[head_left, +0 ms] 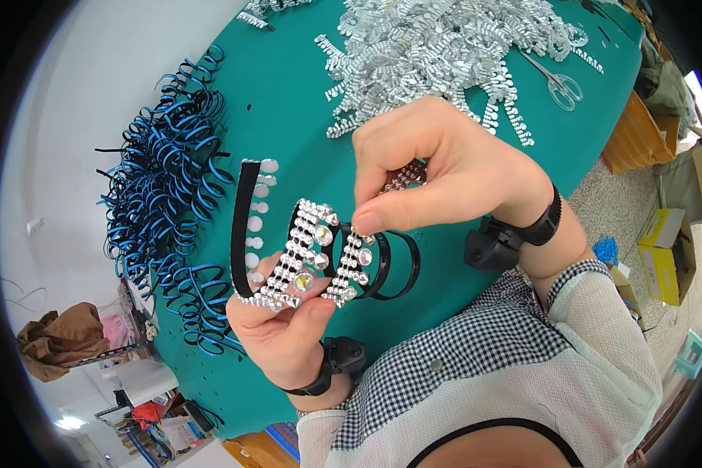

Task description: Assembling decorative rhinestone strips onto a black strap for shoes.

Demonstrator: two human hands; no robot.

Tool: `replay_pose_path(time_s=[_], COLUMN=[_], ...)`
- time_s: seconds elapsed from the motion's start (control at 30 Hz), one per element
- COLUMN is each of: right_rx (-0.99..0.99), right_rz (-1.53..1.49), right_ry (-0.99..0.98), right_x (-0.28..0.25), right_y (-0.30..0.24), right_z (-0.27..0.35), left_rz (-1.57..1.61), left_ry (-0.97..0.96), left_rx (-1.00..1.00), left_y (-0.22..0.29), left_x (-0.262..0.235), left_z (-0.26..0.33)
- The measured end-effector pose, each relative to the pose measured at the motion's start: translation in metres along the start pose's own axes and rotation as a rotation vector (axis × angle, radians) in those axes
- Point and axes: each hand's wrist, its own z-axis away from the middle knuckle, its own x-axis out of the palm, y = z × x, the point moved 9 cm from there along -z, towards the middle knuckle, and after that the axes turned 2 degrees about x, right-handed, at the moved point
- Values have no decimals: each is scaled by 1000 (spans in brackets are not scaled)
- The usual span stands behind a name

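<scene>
A silver rhinestone trim strip (292, 261) with black backing curls between my hands. My left hand (277, 335) holds its lower bend, fingers behind the strip and thumb along the front. At the left, one length of it stands up with its black ribbon side (245, 210) showing, edged by round discs. My right hand (452, 168) pinches another part of the strip between thumb and bent fingers. Studded trim (405, 175) also shows inside that hand's curl. Glossy black loops (402, 281) hang just below the right hand; where they join the strip is hidden.
A green-topped table (288, 101) lies under my hands. Silver trim pieces (437, 54) are heaped at the far side, beside scissors (560, 87). Blue-and-black curled strips (164, 179) pile along the left edge. Cardboard boxes (639, 136) stand on the floor at right.
</scene>
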Motion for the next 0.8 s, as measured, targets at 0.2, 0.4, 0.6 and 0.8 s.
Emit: replay_pose_path(time_s=[0.2, 0.4, 0.6, 0.8], right_rx=[75, 214, 193, 381], right_rz=[-100, -320, -461, -420], right_ry=[-58, -65, -10, -168], right_x=[7, 17, 19, 34], right_y=[10, 25, 33, 44], right_z=[-1, -2, -5, -3], left_rz=[36, 64, 117, 182], left_ry=[17, 34, -131, -135], left_rx=[19, 66, 35, 43], left_y=[-1, -12, -31, -35], left_x=[1, -8, -6, -5], left_z=[-1, -5, -6, -4])
